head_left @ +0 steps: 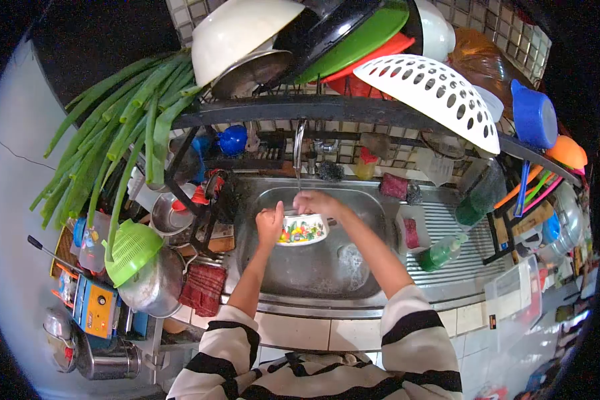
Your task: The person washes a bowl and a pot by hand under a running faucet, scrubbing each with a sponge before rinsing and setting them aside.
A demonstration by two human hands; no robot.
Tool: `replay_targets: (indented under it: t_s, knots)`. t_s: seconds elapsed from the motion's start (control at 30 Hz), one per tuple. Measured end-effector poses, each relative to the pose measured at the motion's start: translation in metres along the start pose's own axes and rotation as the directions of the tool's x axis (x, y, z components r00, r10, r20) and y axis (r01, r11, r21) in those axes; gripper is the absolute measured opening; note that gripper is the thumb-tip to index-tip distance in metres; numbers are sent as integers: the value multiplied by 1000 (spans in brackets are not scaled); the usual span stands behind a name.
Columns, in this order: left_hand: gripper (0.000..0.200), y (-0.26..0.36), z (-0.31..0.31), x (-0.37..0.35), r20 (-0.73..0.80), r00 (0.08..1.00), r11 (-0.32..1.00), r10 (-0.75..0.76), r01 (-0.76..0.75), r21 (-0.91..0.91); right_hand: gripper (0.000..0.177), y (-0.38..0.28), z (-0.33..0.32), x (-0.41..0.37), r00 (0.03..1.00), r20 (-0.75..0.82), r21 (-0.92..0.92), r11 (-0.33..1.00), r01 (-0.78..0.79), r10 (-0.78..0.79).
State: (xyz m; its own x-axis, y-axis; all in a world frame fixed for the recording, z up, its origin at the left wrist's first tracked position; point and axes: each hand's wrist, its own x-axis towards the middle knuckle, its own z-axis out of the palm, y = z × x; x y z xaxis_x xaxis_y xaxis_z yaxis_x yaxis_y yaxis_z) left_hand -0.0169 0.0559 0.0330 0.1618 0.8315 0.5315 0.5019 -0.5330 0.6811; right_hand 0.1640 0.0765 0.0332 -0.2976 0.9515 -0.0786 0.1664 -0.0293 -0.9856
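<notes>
My left hand [269, 225] is closed on the left end of a white bowl [304, 231] printed with a red, yellow and green pattern, its thumb pointing up. The bowl is held above the steel sink [257, 267], its patterned side facing me. At the bowl's far rim, my right hand [315, 203] has its fingers curled under the tap [299, 150]. A thin stream of water comes down by those fingers. What they hold, if anything, is hidden. White suds [351, 259] lie on the right of the sink floor.
Above the sink runs a dark rack [260, 112] with bowls, a white colander [440, 93] and green onions [123, 120]. On the right drainboard stand a bottle of green liquid [440, 253] and a sponge [393, 186]. A red cloth [203, 290] hangs at the left counter edge.
</notes>
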Motion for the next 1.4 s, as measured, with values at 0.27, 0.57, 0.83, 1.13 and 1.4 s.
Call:
replay_targets:
  t_s: [0.27,0.57,0.83,1.13,1.4]
  knots:
    - [39,-12,27,12,-18,994,988,108,-106,113,22,-44,14,20,985,172,387,917,-100,34]
    - [38,20,10,32,58,998,996,4,-9,88,91,-67,-8,-63,952,119,-460,865,-200,283]
    - [40,-4,14,34,25,995,993,-93,94,-70,62,-40,-9,-62,996,-74,-564,826,1,-51]
    - [26,-40,37,5,-19,998,992,-67,65,-105,33,1,18,27,922,247,-581,715,388,-300]
    - [27,-10,-1,-2,-26,984,969,-177,170,-179,30,-11,5,34,988,133,-346,938,-24,74]
